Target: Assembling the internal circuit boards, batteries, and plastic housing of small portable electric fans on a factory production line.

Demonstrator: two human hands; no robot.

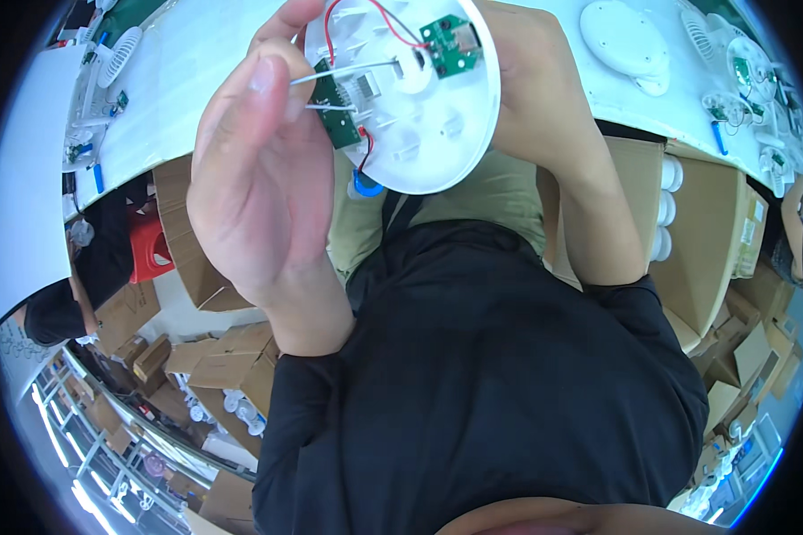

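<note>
Black shirt [491, 383] fills most of the lower half, with khaki trousers [517, 201] just past it. Held up over the lap is a white round housing [410, 111], hollow side facing the camera. It reads as an oval, long axis running roughly top to bottom, and the picture's upper edge crops its top. Inside are two green boards [452, 46], red wires [330, 27] and two thin grey strips [343, 70] pointing left; a blue piece [366, 185] peeks out at the bottom rim.

Right hand [522, 80] is curled round the right rim, fingers hidden behind it. Left hand [263, 160] is half open, thumb up by one strip's tip; can't tell if it's actually pinching it.

Behind that, the white table [178, 80] has a white disc-shaped part [625, 45] on the right, plus vented white pieces [120, 58] on the left. Open cardboard boxes [705, 241] sit below, one with white cylinders [665, 209]. Farther out: a red plastic thing [150, 245], another person's dark sleeve [49, 312], and a metal frame [89, 437] too warped to make out properly.
</note>
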